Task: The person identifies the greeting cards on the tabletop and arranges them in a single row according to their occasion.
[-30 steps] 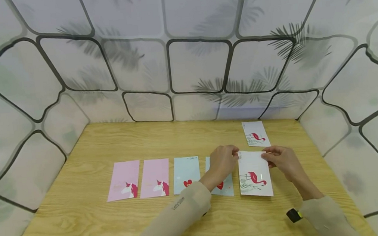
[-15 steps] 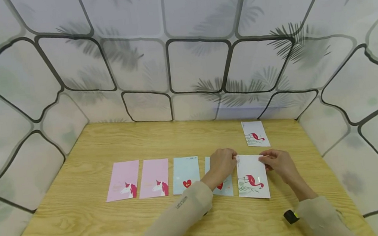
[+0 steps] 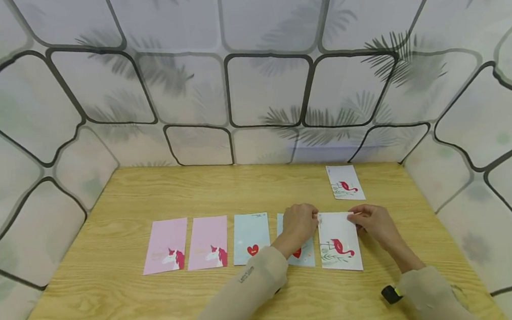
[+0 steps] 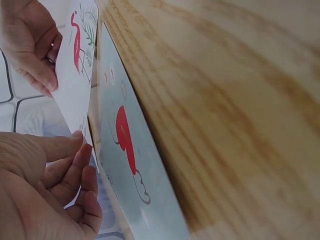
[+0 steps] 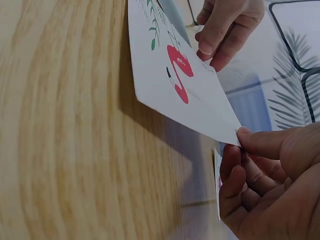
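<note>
A white flamingo card (image 3: 340, 244) is held by its far corners between both hands. My left hand (image 3: 299, 225) pinches the far left corner between thumb and fingers, and my right hand (image 3: 375, 225) pinches the far right corner. In the right wrist view the card (image 5: 185, 85) sits tilted, its far end raised off the table with a shadow beneath. Just left of it lies a light blue heart card (image 4: 132, 145), partly covered by my left hand and wrist in the head view. A second flamingo card (image 3: 346, 182) lies behind, near the back edge.
Left along the row lie another blue heart card (image 3: 250, 236), then a pink unicorn card (image 3: 208, 238) and a second pink unicorn card (image 3: 166, 241). The wooden table (image 3: 113, 304) is bounded by patterned fabric walls (image 3: 196, 99) at the back and sides.
Both hands have brought the flamingo card slightly left and toward the near side, closer to the blue card beside it. Its corners have stayed pinched throughout; the other cards have not moved.
</note>
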Action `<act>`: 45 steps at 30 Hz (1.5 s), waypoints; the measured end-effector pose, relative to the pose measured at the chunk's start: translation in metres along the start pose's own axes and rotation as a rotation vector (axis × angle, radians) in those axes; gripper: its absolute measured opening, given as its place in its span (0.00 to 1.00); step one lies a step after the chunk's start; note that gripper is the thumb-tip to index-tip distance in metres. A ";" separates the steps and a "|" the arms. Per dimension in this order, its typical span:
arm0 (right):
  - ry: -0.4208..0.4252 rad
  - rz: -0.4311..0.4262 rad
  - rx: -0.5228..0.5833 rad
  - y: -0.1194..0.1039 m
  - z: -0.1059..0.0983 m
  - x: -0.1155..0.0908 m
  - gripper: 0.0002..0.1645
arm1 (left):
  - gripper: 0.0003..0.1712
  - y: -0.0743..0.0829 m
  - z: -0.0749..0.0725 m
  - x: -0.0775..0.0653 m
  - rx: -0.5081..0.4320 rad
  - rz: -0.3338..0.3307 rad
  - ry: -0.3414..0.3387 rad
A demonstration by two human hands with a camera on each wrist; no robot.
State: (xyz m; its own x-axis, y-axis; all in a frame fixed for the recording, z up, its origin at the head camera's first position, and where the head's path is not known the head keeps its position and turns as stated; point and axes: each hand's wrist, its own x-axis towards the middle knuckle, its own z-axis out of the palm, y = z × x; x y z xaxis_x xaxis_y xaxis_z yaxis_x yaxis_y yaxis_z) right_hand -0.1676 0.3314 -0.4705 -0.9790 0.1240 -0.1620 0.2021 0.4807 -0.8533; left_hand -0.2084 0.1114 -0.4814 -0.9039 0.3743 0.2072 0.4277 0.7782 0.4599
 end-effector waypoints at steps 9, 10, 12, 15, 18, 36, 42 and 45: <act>0.034 -0.015 -0.091 0.007 0.006 0.004 0.17 | 0.08 -0.001 0.000 -0.001 0.050 -0.012 -0.044; 0.037 -0.013 -0.096 0.008 0.006 0.005 0.17 | 0.08 -0.001 0.000 -0.001 0.053 -0.017 -0.055; 0.042 -0.014 -0.107 0.009 0.008 0.006 0.16 | 0.08 -0.001 0.000 -0.001 0.057 -0.026 -0.071; 0.050 -0.013 -0.116 0.011 0.011 0.008 0.16 | 0.09 -0.002 0.001 -0.001 0.062 -0.038 -0.085; 0.060 -0.016 -0.139 0.012 0.012 0.008 0.14 | 0.09 -0.003 0.002 -0.001 0.080 -0.041 -0.085; 0.120 -0.076 -0.325 0.017 0.017 0.012 0.13 | 0.12 0.000 0.005 0.002 0.145 -0.035 -0.121; 0.096 -0.055 -0.356 0.017 0.016 0.014 0.14 | 0.13 0.001 0.006 0.003 0.146 -0.048 -0.139; 0.083 -0.046 -0.355 0.017 0.015 0.014 0.15 | 0.12 0.000 0.005 0.005 0.126 -0.046 -0.132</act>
State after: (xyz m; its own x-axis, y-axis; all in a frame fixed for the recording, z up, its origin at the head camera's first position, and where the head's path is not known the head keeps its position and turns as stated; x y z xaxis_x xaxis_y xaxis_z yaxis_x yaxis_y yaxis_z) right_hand -0.1778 0.3281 -0.4953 -0.9845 0.1585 -0.0745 0.1696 0.7568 -0.6312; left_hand -0.2129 0.1155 -0.4851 -0.9169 0.3930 0.0693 0.3910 0.8502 0.3525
